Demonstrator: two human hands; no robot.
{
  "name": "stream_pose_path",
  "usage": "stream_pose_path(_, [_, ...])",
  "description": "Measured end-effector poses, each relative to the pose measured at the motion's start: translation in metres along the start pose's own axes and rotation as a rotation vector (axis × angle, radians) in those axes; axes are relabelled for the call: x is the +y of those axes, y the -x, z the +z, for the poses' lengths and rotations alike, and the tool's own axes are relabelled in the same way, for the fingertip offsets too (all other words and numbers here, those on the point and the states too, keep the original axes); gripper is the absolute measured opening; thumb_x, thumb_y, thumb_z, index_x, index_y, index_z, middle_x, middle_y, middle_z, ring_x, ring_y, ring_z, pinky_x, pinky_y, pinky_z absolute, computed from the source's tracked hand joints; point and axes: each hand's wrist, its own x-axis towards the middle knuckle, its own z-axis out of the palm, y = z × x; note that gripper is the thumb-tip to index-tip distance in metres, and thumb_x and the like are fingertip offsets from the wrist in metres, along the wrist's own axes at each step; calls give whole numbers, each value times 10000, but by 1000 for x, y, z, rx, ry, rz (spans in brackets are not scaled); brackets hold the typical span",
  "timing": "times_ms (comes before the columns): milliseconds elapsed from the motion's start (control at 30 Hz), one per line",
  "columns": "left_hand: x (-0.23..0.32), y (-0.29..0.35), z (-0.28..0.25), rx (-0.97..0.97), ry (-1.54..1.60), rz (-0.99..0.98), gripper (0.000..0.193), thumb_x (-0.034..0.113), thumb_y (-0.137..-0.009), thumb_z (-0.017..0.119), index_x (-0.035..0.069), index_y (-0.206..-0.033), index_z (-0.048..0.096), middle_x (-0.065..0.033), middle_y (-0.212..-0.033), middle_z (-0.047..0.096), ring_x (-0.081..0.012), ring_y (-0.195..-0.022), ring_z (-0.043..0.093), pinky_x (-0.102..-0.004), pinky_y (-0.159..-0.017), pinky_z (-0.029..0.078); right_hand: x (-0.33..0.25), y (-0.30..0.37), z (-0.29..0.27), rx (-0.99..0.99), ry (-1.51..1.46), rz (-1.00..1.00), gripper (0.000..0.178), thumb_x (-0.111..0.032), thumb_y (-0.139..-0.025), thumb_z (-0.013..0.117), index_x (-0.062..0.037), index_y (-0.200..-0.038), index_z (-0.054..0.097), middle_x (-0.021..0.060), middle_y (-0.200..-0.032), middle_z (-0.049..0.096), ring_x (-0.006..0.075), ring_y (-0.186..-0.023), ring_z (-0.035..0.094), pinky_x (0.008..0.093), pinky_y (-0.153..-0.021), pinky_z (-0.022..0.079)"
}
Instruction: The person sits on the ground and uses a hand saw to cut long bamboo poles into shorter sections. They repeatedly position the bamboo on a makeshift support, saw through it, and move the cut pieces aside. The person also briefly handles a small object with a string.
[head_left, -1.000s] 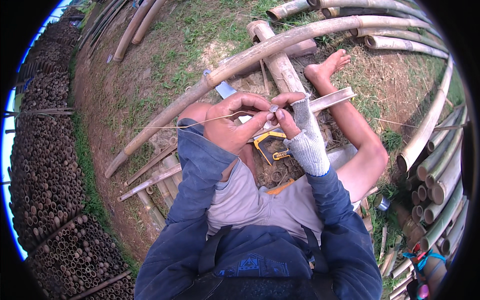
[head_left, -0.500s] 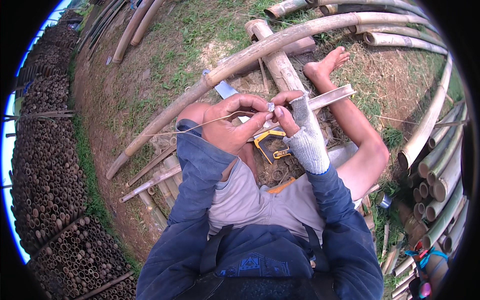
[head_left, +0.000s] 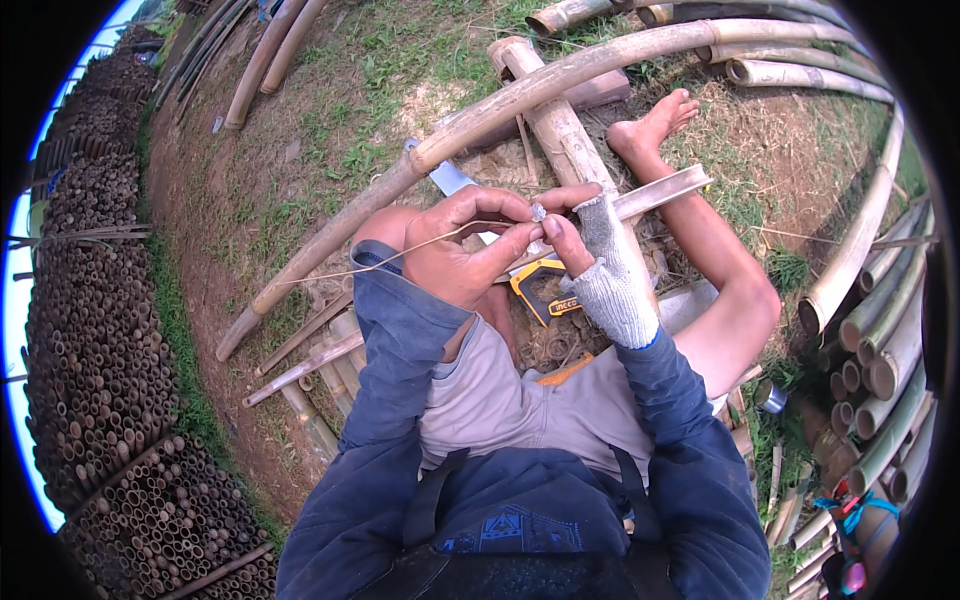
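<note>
A small crumpled silvery-white piece (head_left: 538,212), perhaps foil or paper, is pinched between my hands above my lap. My bare left hand (head_left: 460,250) is closed, its thumb and fingertips at the piece. A thin tan strand (head_left: 395,258) runs across this hand and trails off to the left. My right hand (head_left: 608,265), in a pale knitted glove with bare fingertips, closes on the piece from the other side. Under the hands lies a handsaw with a yellow and black handle (head_left: 545,293), its blade (head_left: 452,178) partly hidden by my left hand.
A long curved bamboo pole (head_left: 500,105) crosses beyond my hands over a thick bamboo log (head_left: 565,140). A split bamboo strip (head_left: 665,192) sticks out past my right hand. Bamboo stacks stand at left (head_left: 110,330) and right (head_left: 880,370). A metal cup (head_left: 770,397) is beside my right leg.
Both hands stay in almost the same place. The fingertips have shifted slightly, and the small silvery piece looks turned or more crumpled between them.
</note>
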Motion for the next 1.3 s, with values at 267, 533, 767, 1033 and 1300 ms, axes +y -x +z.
stream_pose_path(267, [4,3,0,18,-1,-45,237,14,-924,808,-13,-1135,703,-113,-1071,771,-190,-1008,755,-335,-913,615,2,0,-1,-12,86,-90,201,-149,-1099,579,-14,-1240,631,107,-1121,640,190,-1069,621,341,-964,499])
stream_pose_path(533, [8,5,1,19,53,-134,229,18,-929,815,-24,-1130,712,-129,-1086,779,-196,-1029,757,-328,-931,613,2,-1,-1,-2,113,-95,203,-159,-1116,549,-9,-1221,636,103,-1103,635,186,-1035,628,331,-931,509])
stream_pose_path(767, [9,4,4,59,73,-132,212,16,-929,815,-30,-1124,743,-113,-1042,793,-160,-981,751,-300,-881,596,0,-2,-2,-32,48,-32,222,-175,-1121,547,-11,-1253,618,82,-1105,626,160,-1052,608,315,-939,501])
stream_pose_path(1033, [23,3,3,43,-41,-190,240,44,-937,817,-37,-1148,735,-127,-1070,786,-167,-987,755,-292,-896,607,4,-1,-3,-55,-58,20,232,-196,-1131,539,-18,-1266,600,72,-1131,626,146,-1065,606,306,-952,499])
stream_pose_path(1300, [26,2,8,98,-72,-186,201,55,-922,830,-24,-1102,786,-91,-998,810,-134,-923,758,-272,-821,602,1,0,1,-36,-18,25,248,-226,-1137,543,-14,-1256,595,71,-1097,635,132,-1045,615,288,-921,513])
